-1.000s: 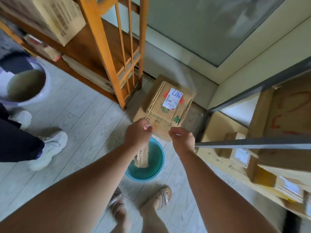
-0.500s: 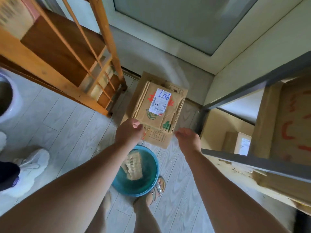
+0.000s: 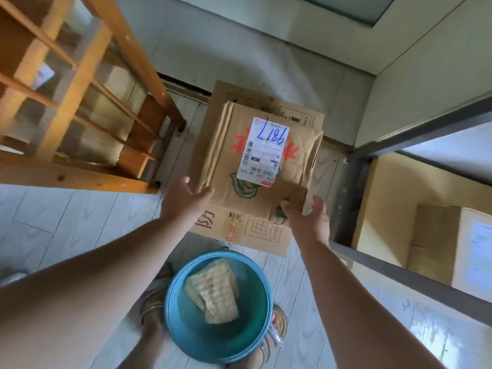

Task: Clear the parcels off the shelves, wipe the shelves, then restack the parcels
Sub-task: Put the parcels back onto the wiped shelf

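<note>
the upper parcel (image 3: 255, 166) lies at the centre of the frame, stacked on a larger flat carton (image 3: 239, 230) that rests on the floor (image 3: 74, 222) between the wooden shelf unit (image 3: 80, 102) at upper left and the metal shelf unit (image 3: 399, 270) at right. a white shipping label (image 3: 263, 151) is stuck to its top face.

the left hand (image 3: 186, 198) is positioned at the near left corner of the upper parcel, fingers spread and fairly straight — nothing is gripped. the right hand (image 3: 306, 217) is positioned at the near right corner, fingers relaxed and extended; whether the edge is touched cannot be told.

handling, as judged: the cardboard is creased and buckled along its left side, so the walls are expected to be soft and to yield under pressure. weight cannot be determined. a two-handed hold on opposite sides, low and near the corners where the board is stiffest, is recommended — the label and the crumpled edge are to be avoided as grip points.

a blue basin (image 3: 197, 339) containing a folded cloth (image 3: 213, 291) stands at the lower centre, just in front of the feet.
</note>
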The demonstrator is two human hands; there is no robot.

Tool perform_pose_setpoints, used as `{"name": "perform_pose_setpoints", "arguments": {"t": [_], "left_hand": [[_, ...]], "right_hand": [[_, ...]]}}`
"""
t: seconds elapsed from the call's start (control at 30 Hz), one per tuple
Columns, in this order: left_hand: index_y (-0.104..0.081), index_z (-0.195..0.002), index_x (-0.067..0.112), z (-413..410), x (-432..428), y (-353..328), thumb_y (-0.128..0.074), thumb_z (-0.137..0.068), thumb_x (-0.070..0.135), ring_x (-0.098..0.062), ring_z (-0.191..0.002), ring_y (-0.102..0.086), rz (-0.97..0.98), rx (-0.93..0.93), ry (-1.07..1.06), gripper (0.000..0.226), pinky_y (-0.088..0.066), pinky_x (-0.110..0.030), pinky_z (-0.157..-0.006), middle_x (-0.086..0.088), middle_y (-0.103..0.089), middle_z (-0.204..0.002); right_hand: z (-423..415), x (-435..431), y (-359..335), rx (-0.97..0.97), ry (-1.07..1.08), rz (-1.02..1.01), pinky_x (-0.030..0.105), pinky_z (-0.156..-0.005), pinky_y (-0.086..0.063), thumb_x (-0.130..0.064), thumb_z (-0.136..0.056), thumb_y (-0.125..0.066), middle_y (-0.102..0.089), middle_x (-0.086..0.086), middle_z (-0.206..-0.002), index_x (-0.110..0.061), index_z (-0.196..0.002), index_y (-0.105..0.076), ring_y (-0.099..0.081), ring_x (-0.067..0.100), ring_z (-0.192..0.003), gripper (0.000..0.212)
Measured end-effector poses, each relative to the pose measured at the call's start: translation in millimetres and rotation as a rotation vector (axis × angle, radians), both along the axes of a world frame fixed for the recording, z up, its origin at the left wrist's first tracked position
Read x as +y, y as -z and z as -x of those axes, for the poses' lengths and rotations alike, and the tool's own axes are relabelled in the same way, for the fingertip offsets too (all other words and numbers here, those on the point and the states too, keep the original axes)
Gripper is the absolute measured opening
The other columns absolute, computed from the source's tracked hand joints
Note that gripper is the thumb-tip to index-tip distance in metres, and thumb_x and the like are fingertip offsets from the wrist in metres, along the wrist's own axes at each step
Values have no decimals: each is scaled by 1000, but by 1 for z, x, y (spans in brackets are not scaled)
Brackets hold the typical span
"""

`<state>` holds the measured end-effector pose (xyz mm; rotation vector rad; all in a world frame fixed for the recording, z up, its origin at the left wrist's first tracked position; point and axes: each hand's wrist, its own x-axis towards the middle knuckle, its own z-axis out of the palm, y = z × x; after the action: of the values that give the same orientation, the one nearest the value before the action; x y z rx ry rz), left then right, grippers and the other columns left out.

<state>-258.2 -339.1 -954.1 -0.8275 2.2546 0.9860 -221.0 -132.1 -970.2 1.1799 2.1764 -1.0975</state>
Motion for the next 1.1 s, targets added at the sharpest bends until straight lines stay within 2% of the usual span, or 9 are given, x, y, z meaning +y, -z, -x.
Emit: {"name": "perform_pose_setpoints", "arguments": {"t": [0.1,0.2,0.33,0.43,0.53,0.7,0.83,0.93,1.1], "left_hand": [[-43,-134,12,12,-2,20,-66,-77,55,-30,-114,-56,-77,-9,-58,74,-48,-43,-93,-9,-55,-130],[-51,-118,14,21,4,36,-69,-79,47,-23,-98,-58,-150,-7,-92,54,-46,-30,-75,-4,-60,-108],[-50,-122,11,22,15,43,-71,-80,36,-16,-94,-50,-216,30,-119,54,-37,-24,-72,0,-53,-106],[-49,-117,13,19,17,34,-72,-80,34,-16,-91,-50,-227,21,-147,48,-37,-23,-71,1,-52,-100],[-49,-113,13,14,17,15,-73,-79,36,-19,-92,-53,-224,31,-138,47,-40,-27,-74,-1,-54,-100],[-47,-101,17,3,17,-37,-70,-81,37,-20,-91,-51,-220,45,-122,37,-38,-26,-71,4,-52,-92],[-53,-105,10,-8,13,-94,-72,-79,38,-20,-90,-52,-219,103,-152,42,-37,-27,-62,-3,-58,-103],[-53,-108,14,-21,7,-157,-73,-79,37,-21,-94,-54,-245,156,-184,42,-38,-28,-74,-2,-60,-105],[-58,-111,12,-48,-1,-256,-71,-54,57,-24,-95,-59,-259,198,-191,73,-45,-34,-78,-3,-64,-103]], "right_hand": [[10,4,15,48,95,85,43,-92,-50,-43,-77,-72,-42,4,-142,-25,-145,-28,-48,26,-123,83],[17,8,27,104,170,184,23,-58,-51,-36,-78,-73,-54,-2,-123,-25,-140,-39,-57,21,-106,72],[16,7,39,111,248,249,36,-62,-58,-33,-75,-76,-60,0,-116,-25,-133,-46,-62,23,-100,65],[13,6,27,103,258,257,28,-53,-51,-30,-77,-75,-59,0,-113,-24,-131,-47,-60,21,-98,61],[9,10,5,114,230,246,25,-60,-49,-32,-77,-75,-61,1,-114,-23,-132,-48,-60,22,-101,62],[2,12,-43,120,199,222,39,-83,-55,-33,-74,-77,-65,-1,-108,-24,-126,-53,-62,22,-97,58],[-3,9,-95,165,156,209,42,-84,-56,-36,-72,-79,-66,-4,-103,-29,-120,-55,-64,21,-94,54],[-10,5,-158,209,125,218,43,-87,-55,-37,-71,-79,-66,-4,-107,-28,-127,-53,-63,21,-97,62],[-34,4,-259,267,75,193,43,-86,-55,-39,-72,-79,-63,-5,-112,-27,-132,-48,-63,22,-101,68]]}}
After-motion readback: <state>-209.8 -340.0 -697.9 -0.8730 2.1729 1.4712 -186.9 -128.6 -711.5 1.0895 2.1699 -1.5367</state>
